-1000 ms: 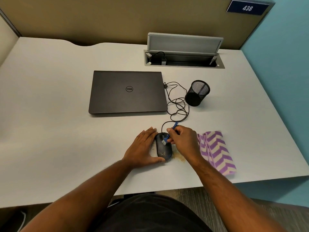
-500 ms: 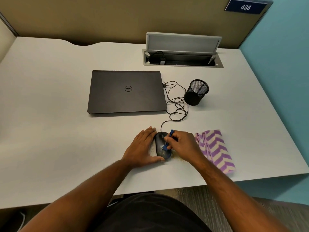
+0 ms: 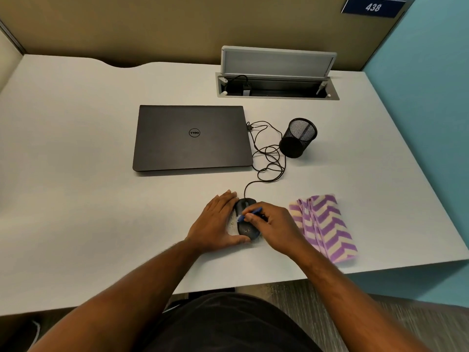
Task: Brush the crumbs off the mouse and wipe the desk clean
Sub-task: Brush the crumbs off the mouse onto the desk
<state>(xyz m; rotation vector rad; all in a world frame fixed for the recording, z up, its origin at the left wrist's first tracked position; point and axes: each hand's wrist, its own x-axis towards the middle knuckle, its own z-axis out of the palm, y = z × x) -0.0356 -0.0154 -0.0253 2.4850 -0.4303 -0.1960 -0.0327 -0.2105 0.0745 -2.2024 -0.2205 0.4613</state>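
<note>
I see the left hand (image 3: 217,222) lying flat against the mouse (image 3: 245,219) near the desk's (image 3: 101,212) front edge; the right hand (image 3: 272,226) pinches a blue brush (image 3: 250,214) on it.

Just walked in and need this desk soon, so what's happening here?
A person is cleaning a black mouse. The left hand steadies it while the right hand pinches a small blue brush against its top. Crumbs still lie beside it, and the striped cloth lies unused to the right.

Even soft overhead light, faint shadows, wide-angle bowing at edges, slight blur near bottom corners
</note>
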